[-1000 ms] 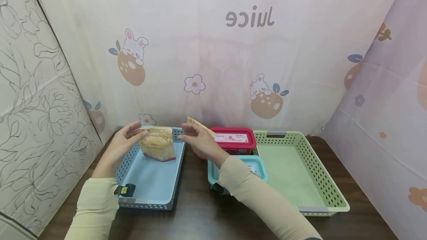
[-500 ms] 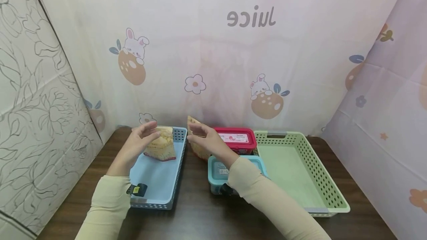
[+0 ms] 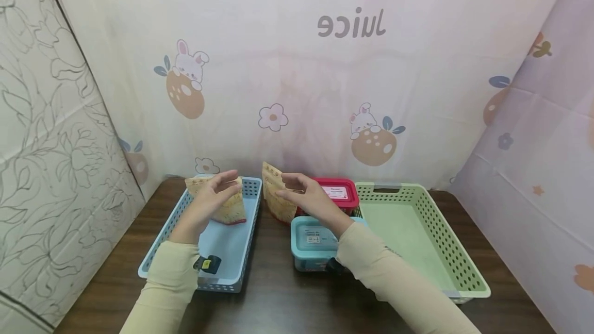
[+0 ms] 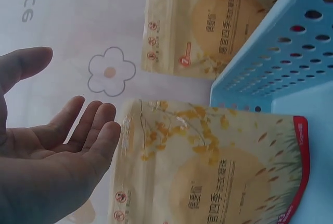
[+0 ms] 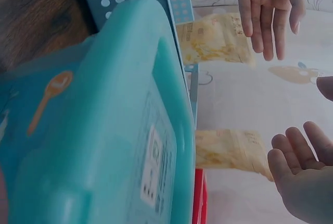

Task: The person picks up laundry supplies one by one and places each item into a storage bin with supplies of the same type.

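Observation:
My left hand (image 3: pixel 209 202) is held above the blue basket (image 3: pixel 218 262), fingers loosely bent and holding nothing. Behind it a cream-yellow stand-up pouch (image 3: pixel 234 209) stands upright in the basket, partly covered by the hand in the head view. Just right of the basket, a matching pouch (image 3: pixel 273 192) stands on the table. My right hand (image 3: pixel 315 200) hovers beside that pouch, fingers relaxed with a gap to the thumb. Under the right forearm sits a teal lidded box (image 3: pixel 313 241); a red lidded box (image 3: pixel 343 192) is behind. In the left wrist view, the left fingertips (image 4: pixel 112 130) are near the basket's pouch.
A light green basket (image 3: pixel 464 251) stands at the right, beside the two boxes. Brown wood table (image 3: pixel 269 303) shows in front. A printed curtain (image 3: pixel 278 66) hangs close behind the baskets.
Both hands have drifted to the right with fingers still relaxed. More of the pouch beside my right hand now shows. The pouches, boxes and baskets have stayed in place.

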Available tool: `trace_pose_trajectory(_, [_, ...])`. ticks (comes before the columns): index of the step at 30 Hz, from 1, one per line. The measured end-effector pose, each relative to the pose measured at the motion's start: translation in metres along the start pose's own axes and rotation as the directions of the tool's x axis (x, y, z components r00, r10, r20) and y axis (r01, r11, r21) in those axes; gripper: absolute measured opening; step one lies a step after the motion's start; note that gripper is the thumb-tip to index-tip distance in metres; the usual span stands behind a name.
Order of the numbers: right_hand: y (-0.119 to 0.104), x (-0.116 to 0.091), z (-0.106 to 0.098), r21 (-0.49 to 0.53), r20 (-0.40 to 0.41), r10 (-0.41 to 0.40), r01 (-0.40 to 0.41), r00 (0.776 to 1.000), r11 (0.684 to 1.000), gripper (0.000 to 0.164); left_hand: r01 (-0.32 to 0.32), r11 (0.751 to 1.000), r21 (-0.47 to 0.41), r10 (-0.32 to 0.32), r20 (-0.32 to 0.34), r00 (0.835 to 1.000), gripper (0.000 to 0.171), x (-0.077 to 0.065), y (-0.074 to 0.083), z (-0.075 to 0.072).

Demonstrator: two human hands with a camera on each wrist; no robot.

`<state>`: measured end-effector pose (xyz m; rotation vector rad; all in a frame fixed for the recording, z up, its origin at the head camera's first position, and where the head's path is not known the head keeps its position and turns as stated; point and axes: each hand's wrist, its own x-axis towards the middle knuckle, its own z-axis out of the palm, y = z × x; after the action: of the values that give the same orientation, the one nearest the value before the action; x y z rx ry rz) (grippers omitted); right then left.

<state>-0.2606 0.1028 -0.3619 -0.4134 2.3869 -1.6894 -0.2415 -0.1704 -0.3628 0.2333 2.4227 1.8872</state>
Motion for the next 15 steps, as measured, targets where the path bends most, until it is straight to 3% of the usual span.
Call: trace_pose_trajectory(15, [0.005,-0.014,-0.021,-0.07,-0.022,0.0,-0.002,1.0,0.998,0.057,0.004,1.0,-0.012,-0.003,0.031,0.999,0.061,0.011,0.002,0.021])
